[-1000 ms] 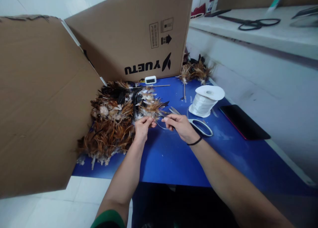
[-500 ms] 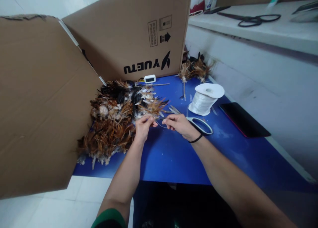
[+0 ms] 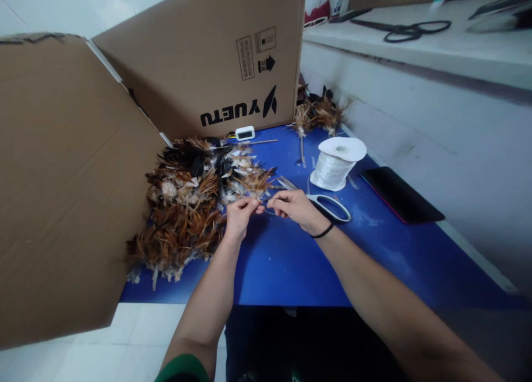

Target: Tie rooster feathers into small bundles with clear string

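Observation:
My left hand point(image 3: 242, 217) is closed in a pinch at the front edge of a feather pile point(image 3: 183, 227). A thin, clear cord point(image 3: 270, 212) curves in a small loop between it and my right hand point(image 3: 297, 207), whose thumb and fingers pinch it too. The fingertips are close together and hide the cord's ends. Scissors point(image 3: 332, 205) with pale handles lie just beyond my right hand, blades partly apart. Behind them stands a white spool point(image 3: 337, 166) wound with shiny clear line.
Cardboard box panels point(image 3: 178, 55) wall off the left and back of the blue table point(image 3: 291, 271). A small white digital display point(image 3: 245, 133) and a thin stick point(image 3: 264, 142) lie near the back. A phone point(image 3: 401, 196) lies right. Black scissors point(image 3: 405, 31) rest on the ledge.
My right hand has come slightly closer to my left, and the cord loop between them looks smaller. The whole view has shifted a little; the other things stay put.

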The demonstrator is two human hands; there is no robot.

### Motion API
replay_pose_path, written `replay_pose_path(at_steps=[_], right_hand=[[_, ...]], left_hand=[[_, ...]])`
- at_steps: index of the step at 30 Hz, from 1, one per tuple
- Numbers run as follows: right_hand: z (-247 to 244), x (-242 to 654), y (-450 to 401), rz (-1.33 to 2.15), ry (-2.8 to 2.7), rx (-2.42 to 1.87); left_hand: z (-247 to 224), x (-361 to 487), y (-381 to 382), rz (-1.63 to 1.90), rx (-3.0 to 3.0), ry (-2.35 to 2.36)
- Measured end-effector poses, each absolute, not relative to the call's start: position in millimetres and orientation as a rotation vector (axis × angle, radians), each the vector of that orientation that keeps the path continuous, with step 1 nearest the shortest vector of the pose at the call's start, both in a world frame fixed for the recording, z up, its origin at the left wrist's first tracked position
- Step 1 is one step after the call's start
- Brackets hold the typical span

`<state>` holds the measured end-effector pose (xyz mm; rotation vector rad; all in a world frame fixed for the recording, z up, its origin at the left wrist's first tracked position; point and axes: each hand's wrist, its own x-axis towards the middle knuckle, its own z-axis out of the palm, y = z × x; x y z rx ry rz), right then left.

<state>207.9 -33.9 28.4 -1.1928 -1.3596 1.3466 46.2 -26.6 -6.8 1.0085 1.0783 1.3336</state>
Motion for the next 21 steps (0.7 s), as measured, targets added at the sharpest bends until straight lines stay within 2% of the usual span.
replay_pose_path(at_steps=[9, 21], right_hand=[[29, 206, -36, 1.317, -1.307, -1.138], [11, 199, -33, 0.978, -1.445, -1.089]], left_hand=[[-4, 50, -29, 1.348, 0.85, 1.065], [-6, 51, -33, 1.292, 0.872, 1.022]])
